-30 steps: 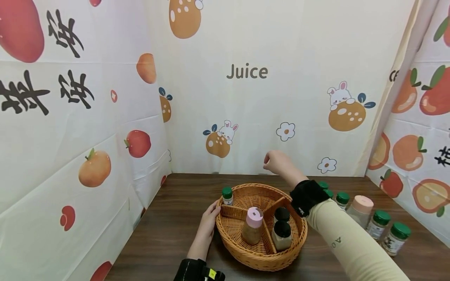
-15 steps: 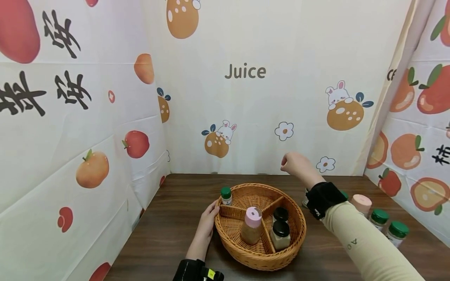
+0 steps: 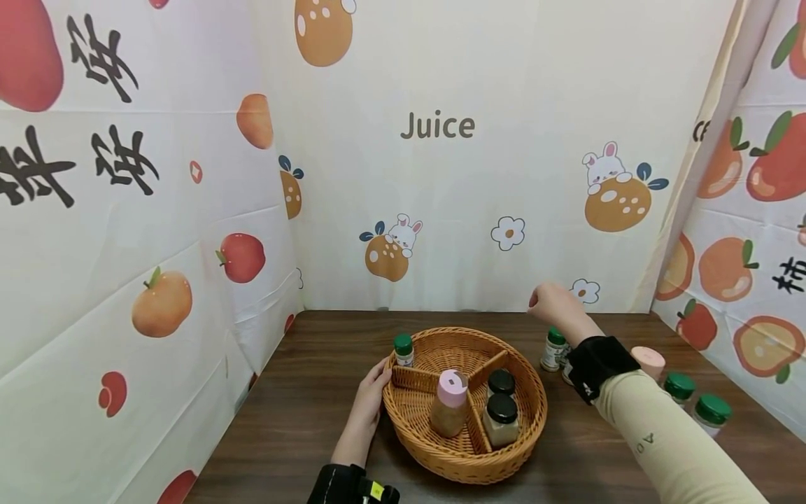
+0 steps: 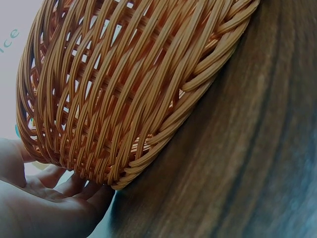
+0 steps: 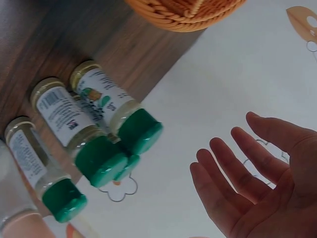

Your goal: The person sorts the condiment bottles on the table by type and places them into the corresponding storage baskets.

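Observation:
A round wicker basket point(image 3: 529, 427) with dividers sits on the dark wooden table point(image 3: 302, 420). It holds a pink-capped jar point(image 3: 450, 404), two black-capped jars point(image 3: 502, 418) and a small green-capped bottle point(image 3: 404, 350). My left hand point(image 3: 371, 393) touches the basket's left rim point(image 4: 114, 124) with relaxed fingers. My right hand point(image 3: 554, 304) hovers empty above green-capped bottles point(image 3: 554, 348) right of the basket, fingers loosely spread point(image 5: 242, 168); green-capped bottles point(image 5: 101, 116) stand just below it.
More green-capped bottles point(image 3: 711, 414) and a pink-capped jar point(image 3: 648, 362) stand at the table's right. Printed fabric walls point(image 3: 441, 175) enclose the table at back, left and right.
My right hand has moved rightward and lower, from above the basket's back rim to above the green-capped bottles. The left hand stays on the basket.

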The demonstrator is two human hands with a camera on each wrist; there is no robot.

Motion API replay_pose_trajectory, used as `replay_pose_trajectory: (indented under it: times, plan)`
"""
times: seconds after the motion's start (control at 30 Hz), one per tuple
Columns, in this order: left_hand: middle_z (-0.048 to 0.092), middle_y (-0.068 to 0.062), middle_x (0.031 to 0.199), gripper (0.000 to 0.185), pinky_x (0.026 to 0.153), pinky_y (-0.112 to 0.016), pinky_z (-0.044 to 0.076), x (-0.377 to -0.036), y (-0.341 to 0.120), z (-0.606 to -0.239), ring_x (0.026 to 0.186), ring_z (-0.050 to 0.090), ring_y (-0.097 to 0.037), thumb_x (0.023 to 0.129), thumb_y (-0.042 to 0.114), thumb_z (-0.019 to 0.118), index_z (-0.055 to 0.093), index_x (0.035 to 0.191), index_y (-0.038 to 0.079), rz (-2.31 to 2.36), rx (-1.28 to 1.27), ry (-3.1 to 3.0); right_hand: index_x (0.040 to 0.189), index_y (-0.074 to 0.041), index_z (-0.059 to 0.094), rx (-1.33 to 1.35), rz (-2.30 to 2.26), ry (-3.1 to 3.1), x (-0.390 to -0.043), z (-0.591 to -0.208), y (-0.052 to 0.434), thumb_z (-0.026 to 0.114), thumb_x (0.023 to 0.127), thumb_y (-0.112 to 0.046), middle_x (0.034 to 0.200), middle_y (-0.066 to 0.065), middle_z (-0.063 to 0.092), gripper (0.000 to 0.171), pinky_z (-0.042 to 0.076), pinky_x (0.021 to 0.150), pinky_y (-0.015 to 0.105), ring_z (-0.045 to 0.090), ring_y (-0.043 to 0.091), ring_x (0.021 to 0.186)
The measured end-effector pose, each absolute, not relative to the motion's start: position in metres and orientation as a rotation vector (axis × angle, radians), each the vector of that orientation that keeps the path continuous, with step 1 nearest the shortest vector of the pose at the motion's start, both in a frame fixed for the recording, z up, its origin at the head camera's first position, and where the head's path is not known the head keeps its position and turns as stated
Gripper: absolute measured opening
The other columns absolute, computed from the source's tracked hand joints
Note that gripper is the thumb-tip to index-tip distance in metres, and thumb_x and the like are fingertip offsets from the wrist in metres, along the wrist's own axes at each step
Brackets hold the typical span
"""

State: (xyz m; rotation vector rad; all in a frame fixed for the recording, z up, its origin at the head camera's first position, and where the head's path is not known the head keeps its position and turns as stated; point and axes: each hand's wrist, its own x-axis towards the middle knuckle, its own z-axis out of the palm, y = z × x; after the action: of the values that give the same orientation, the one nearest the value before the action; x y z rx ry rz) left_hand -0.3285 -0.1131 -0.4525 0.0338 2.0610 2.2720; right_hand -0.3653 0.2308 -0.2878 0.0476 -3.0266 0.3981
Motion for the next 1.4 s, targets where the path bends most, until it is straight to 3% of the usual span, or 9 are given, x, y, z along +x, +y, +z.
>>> replay_pose_trajectory:
  times: [0.37, 0.6, 1.17, 1.4]
  plan:
    - [0.029, -0.027, 0.160, 0.051, 0.120, -0.056, 0.029, -0.332, -0.113, -0.452, 0.148, 0.028, -0.046, 0.107, 0.022, 0.043, 0.036, 0.153, 0.001, 2.270, 0.008, 2.058, 0.104, 0.003, 0.070, -0.146, 0.403, -3.096, -0.365, -0.305, 0.252, 0.064, 0.091, -0.014, 0.108, 0.026, 0.068, 0.023, 0.054, 0.069, 0.051, 0.065, 0.038, 0.092]
    - [0.029, -0.027, 0.159, 0.051, 0.120, -0.056, 0.030, -0.332, -0.113, -0.452, 0.147, 0.028, -0.046, 0.107, 0.021, 0.043, 0.036, 0.153, 0.000, 2.278, 0.029, 2.056, 0.095, 0.001, 0.071, -0.192, 0.406, -3.111, -0.368, -0.324, 0.260, 0.059, 0.089, -0.007, 0.096, 0.020, 0.069, 0.016, 0.052, 0.062, 0.044, 0.063, 0.030, 0.080]
    - [0.028, -0.028, 0.160, 0.052, 0.120, -0.057, 0.030, -0.331, -0.113, -0.452, 0.147, 0.028, -0.046, 0.107, 0.022, 0.042, 0.034, 0.154, 0.000, 2.257, 0.015, 2.073, 0.093, 0.006, 0.070, -0.115, 0.190, -3.123, -0.374, -0.344, 0.261, 0.058, 0.090, 0.004, 0.095, 0.028, 0.066, 0.012, 0.057, 0.065, 0.050, 0.065, 0.037, 0.081]
    - [0.027, -0.029, 0.160, 0.052, 0.120, -0.057, 0.030, -0.334, -0.113, -0.454, 0.147, 0.028, -0.047, 0.107, 0.022, 0.042, 0.034, 0.154, 0.000, 2.251, 0.016, 2.080, 0.087, 0.005, 0.071, -0.042, 0.214, -3.096, -0.372, -0.345, 0.261, 0.059, 0.087, 0.006, 0.087, 0.023, 0.069, 0.012, 0.054, 0.060, 0.045, 0.064, 0.031, 0.074]
